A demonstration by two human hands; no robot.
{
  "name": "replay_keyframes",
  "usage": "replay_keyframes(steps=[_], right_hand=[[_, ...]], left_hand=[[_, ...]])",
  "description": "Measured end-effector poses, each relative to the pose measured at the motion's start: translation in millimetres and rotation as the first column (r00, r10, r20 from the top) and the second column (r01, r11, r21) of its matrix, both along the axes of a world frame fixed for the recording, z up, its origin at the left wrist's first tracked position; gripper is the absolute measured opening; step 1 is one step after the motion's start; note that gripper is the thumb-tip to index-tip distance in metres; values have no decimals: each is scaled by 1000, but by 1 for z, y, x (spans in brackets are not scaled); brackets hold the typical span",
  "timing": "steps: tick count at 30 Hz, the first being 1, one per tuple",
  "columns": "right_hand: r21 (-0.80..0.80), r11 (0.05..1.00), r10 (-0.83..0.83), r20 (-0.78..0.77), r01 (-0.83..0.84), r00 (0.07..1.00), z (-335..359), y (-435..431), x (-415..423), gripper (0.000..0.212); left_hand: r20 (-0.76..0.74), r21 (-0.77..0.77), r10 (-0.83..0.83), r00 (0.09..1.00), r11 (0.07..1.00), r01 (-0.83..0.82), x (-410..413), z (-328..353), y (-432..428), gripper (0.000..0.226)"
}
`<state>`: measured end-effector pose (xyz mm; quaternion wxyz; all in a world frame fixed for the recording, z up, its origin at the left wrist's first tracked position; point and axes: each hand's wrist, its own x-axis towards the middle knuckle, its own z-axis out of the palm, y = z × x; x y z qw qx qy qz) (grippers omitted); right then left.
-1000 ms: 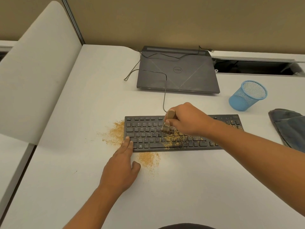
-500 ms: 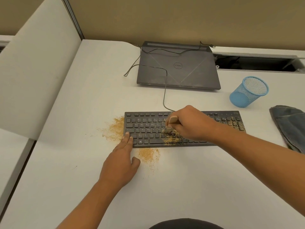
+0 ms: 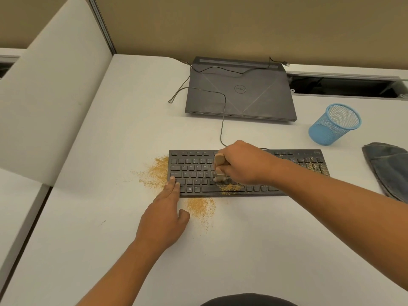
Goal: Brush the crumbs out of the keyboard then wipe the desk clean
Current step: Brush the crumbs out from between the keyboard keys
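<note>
White worktop (image 3: 242,250), keyboard (image 3: 192,171) middle-ish, nearer the far edge. My left hand (image 3: 163,217) lies flat, grip spread, fingertips (image 3: 172,181) on its left end. My right hand (image 3: 240,164) has its grip wrapped round the brush (image 3: 219,160), bristles on the keys. Loose crumbs (image 3: 200,208) sit beside that left end.

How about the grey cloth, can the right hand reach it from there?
Probably yes. The cloth lies on the desk right of the keyboard, with nothing between it and the right hand. But that hand grips the brush, so it would have to drop it first.
</note>
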<state>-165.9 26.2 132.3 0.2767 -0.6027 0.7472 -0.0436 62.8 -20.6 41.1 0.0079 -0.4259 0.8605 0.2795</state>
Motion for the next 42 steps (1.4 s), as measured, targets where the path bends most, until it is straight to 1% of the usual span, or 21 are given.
replay_keyframes(steps=[2,5,6,9,12,13,16,18,20,22,23,24,27,28,30,33,35,36,37,40,42], right_hand=[[1,999,36,-25,-36,999,2,-4,3,15],[109,986,128,-2,-127,992,4,-8,5,15],[107,986,127,-5,-125,992,5,-8,4,13],[3,1000,23,-1,-23,1000,3,-4,1,13],[75,996,44,12,-45,999,-3,4,1,12],[75,996,46,15,-47,999,-3,6,2,13],[-56,998,-30,48,33,998,-2,11,5,16],[-67,998,-20,32,22,999,-4,15,11,16],[-28,999,-41,-15,41,999,-7,21,14,22],[-76,993,-97,-56,93,994,-6,26,15,35],[-122,985,-132,-43,126,990,-6,28,17,37],[-169,971,-169,6,168,986,-6,29,23,35],[-271,906,-251,270,324,929,-9,30,50,24],[-286,888,-271,310,361,911,-13,29,58,21],[-312,873,-291,283,375,914,-21,30,65,21],[-278,875,-359,173,395,917,-35,40,56,25],[-279,862,-414,96,424,905,-37,52,46,27],[-287,849,-440,84,445,894,-35,58,40,27],[-304,823,-474,102,481,875,-33,63,35,26],[-355,689,-594,225,632,773,-26,71,24,22],[-363,648,-620,257,669,741,-26,70,23,20]], left_hand=[[0,0,-2,1000,1000,2,0,-1,0,69],[-7,-4,-6,1000,1000,6,0,0,-1,69],[-8,-5,-8,1000,1000,8,-1,0,-1,69],[-7,-4,-6,1000,1000,6,0,0,-2,69],[-13,-4,-2,1000,1000,2,0,0,-1,68],[-14,-4,-1,1000,1000,1,0,1,-1,68],[-12,-8,-8,1000,1000,8,0,1,-1,68],[-16,-6,-3,1000,1000,3,0,0,-1,69],[-21,-1,-4,1000,1000,4,0,0,-1,69],[-23,-4,-7,1000,1000,7,1,-1,-1,69],[-22,-6,-7,1000,1000,7,1,-1,-1,69],[-21,-7,-6,1000,1000,6,1,-1,-1,69],[-17,-11,-1,1000,1000,1,0,-1,0,69],[-15,-14,-3,1000,1000,2,-1,0,0,69],[-11,-13,-7,1000,1000,6,-1,0,0,69],[-19,-11,-6,1000,1000,6,0,0,-1,68],[-15,-10,-5,1000,1000,5,1,0,-1,68],[-11,-11,-6,1000,1000,6,1,0,-1,68],[-8,-13,-8,1000,1000,8,0,-1,0,68],[-4,-18,-12,1000,1000,12,0,-2,1,68],[1,-19,-16,1000,1000,16,1,-2,0,68]])
